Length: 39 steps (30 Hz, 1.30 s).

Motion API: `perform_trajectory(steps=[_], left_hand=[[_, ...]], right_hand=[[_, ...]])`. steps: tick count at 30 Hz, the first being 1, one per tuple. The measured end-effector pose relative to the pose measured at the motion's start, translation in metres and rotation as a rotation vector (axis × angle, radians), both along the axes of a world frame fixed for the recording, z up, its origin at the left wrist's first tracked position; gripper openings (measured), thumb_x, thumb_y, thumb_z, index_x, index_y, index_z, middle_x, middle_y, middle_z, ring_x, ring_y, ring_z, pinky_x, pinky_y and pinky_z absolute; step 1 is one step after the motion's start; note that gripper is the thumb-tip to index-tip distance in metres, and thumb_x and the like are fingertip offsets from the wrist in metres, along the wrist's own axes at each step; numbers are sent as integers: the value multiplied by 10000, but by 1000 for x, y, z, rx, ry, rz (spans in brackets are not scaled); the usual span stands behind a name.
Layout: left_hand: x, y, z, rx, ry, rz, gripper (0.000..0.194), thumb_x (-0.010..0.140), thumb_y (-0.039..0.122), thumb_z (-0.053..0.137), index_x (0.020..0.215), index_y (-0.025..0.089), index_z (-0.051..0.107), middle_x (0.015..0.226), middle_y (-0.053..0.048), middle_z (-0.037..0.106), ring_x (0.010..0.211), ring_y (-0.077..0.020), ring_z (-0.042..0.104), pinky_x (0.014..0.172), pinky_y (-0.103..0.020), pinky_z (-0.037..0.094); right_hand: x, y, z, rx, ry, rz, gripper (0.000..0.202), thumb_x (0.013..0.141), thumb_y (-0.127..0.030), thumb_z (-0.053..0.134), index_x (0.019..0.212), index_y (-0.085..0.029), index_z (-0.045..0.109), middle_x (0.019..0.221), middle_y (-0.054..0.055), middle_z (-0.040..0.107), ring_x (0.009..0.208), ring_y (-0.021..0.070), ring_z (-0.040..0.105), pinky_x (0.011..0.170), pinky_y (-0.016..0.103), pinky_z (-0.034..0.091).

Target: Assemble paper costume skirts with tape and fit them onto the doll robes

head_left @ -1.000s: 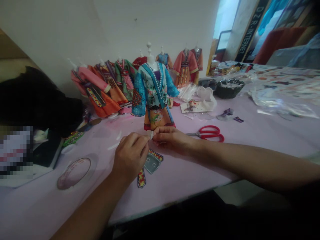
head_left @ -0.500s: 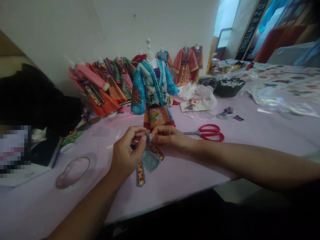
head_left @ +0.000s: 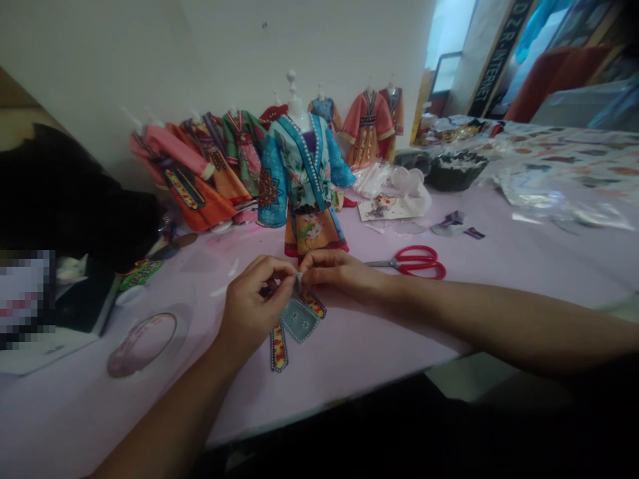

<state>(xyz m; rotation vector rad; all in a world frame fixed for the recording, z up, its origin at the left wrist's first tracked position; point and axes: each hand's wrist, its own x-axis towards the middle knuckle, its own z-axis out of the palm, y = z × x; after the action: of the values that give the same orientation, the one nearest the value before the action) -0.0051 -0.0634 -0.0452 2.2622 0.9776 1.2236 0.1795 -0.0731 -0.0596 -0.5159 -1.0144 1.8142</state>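
Observation:
Both hands meet just in front of a small doll-sized dress form [head_left: 305, 173] dressed in a blue floral jacket and orange skirt. My left hand [head_left: 257, 289] pinches the top of a doll belt piece, whose grey-blue panel [head_left: 300, 321] with white beaded edging hangs below the fingers. Two yellow-and-red strips, one a left strip [head_left: 279, 347] and one a right strip [head_left: 314, 305], spread out beside the panel. My right hand [head_left: 332, 271] pinches the same top end, fingertips against those of the left. The pinched part is mostly hidden by the fingers.
Red-handled scissors [head_left: 414, 261] lie right of my hands. More dressed doll forms [head_left: 369, 126] stand along the wall. A dark bowl [head_left: 456, 171], plastic bags [head_left: 564, 206] and purple scraps [head_left: 452, 223] are to the right. A round clear-rimmed disc [head_left: 144, 342] lies left.
My fingertips have closed together over the top of the belt piece, covering the grey end that stood up between them. The view has shifted slightly.

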Motion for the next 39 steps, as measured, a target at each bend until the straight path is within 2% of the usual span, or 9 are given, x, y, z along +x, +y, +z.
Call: perform_trajectory(steps=[8,16,23,28,32,35,39], left_hand=[[1,-1,0,21,23,5,70,860,158,644,840,221,666,794,24,647,713,-117,595,641,-243,473],[3,-3,2,46,64,8,52,854,181,625,829,217,652,785,14,633,696,-119,591,630,-239,486],[0,-1,-4,-7,32,-13,60,856,164,623,830,217,633,774,20,630,699,-121,597,660,-251,485],[-2,-1,-3,-105,-44,-28,61,860,160,615,852,220,626,776,32,631,719,-118,618,670,-238,493],[-2,1,-4,-111,-59,-25,62,864,153,627,856,215,625,790,32,633,721,-113,612,672,-235,489],[-1,3,-4,-74,-52,-13,63,872,150,631,863,212,632,808,27,627,735,-113,608,684,-238,493],[-1,3,-1,104,12,22,103,851,104,633,831,205,642,936,-9,646,848,-130,623,698,-238,491]], right_hand=[[0,4,-2,13,10,-32,120,708,-211,763,673,-165,657,678,11,593,686,135,512,655,273,398],[3,4,-2,33,-59,-4,222,710,-266,804,672,-165,610,627,-25,524,603,105,438,607,259,344],[6,6,0,18,-121,11,262,720,-308,815,677,-166,599,614,-25,537,587,104,450,579,250,360],[8,12,-1,-25,-143,-59,199,698,-263,786,653,-155,626,578,-29,531,570,97,433,551,238,325],[6,12,0,-47,-96,-73,162,691,-228,774,651,-140,644,592,-13,548,592,98,448,569,244,325],[4,8,0,-20,-54,-77,164,709,-230,775,666,-138,647,632,-3,557,625,106,468,608,260,351],[2,6,-4,51,-47,-69,220,737,-288,800,739,-154,625,715,-12,563,677,118,506,668,278,392]])
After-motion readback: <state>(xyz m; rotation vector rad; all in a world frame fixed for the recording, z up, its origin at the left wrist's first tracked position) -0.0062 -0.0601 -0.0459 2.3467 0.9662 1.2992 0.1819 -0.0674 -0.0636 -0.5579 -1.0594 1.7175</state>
